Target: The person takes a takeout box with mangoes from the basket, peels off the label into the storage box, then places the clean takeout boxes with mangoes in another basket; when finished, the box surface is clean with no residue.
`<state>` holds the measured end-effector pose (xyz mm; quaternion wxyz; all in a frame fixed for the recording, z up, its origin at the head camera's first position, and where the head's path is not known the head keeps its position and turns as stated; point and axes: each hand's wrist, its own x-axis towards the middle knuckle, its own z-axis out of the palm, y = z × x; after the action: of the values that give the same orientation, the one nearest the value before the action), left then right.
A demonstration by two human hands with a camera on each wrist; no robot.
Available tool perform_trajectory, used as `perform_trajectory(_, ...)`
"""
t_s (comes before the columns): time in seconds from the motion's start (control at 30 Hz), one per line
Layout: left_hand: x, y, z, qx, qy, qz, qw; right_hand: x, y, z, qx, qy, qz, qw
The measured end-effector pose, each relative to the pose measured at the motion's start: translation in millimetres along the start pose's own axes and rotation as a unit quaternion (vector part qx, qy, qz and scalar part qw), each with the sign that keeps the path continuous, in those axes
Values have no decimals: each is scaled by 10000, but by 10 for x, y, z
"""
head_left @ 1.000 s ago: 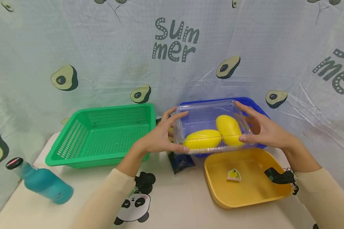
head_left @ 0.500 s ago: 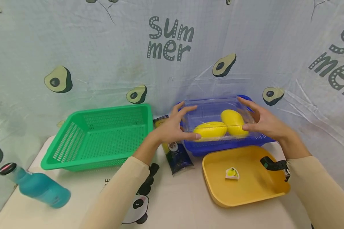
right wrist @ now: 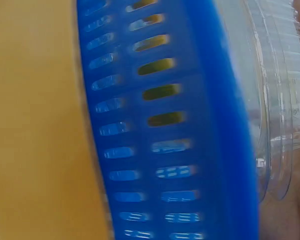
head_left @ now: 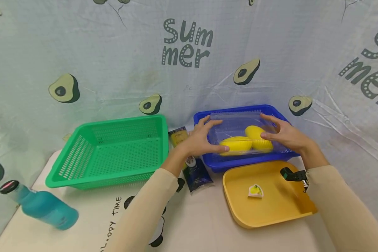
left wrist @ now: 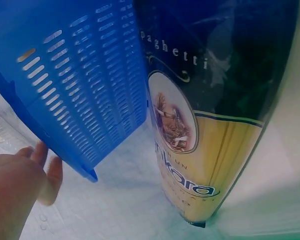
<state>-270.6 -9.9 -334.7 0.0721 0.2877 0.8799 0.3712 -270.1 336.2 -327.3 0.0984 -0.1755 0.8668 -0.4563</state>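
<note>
A clear plastic container (head_left: 231, 126) holding two yellow oval fruits (head_left: 234, 146) sits low in the blue basket (head_left: 222, 166) at the back right. My left hand (head_left: 201, 140) grips its left end, thumb at the front and fingers at the back. At the opposite end my right hand (head_left: 288, 138) holds it likewise. In the right wrist view the clear container (right wrist: 272, 100) shows beyond the basket's blue rim, with little of the hand visible. A spaghetti packet (left wrist: 204, 125) fills much of the left wrist view, beside the basket's slotted wall (left wrist: 85, 75).
A green basket (head_left: 110, 178) stands left of the spaghetti packet. In front of the blue basket is a yellow tray (head_left: 239, 210) with a small white-and-yellow piece (head_left: 255, 191) in it. A teal bottle (head_left: 48, 210) lies at the front left. A printed curtain (head_left: 119, 52) hangs behind.
Both hands have lowered the clear container with the fruits into the blue basket, and it now sits deeper. The left hand has shifted right, uncovering more of the spaghetti packet.
</note>
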Motion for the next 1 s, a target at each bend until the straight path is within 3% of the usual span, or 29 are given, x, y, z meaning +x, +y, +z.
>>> perform_trajectory(0.4, 29, -54, -6, 675, -117, -210, 9974, 59, 39, 67, -449, -129, 425, 9980)
perform_trajectory(0.67, -15, -143, 29, 1327, -192, -401, 9902, 82, 38, 147, -1017, -166, 427, 9938)
perform_trajectory(1.0, -16, -191, 76, 1321, -306, -423, 9899, 83, -9, 175, -1853, -301, 467, 9811)
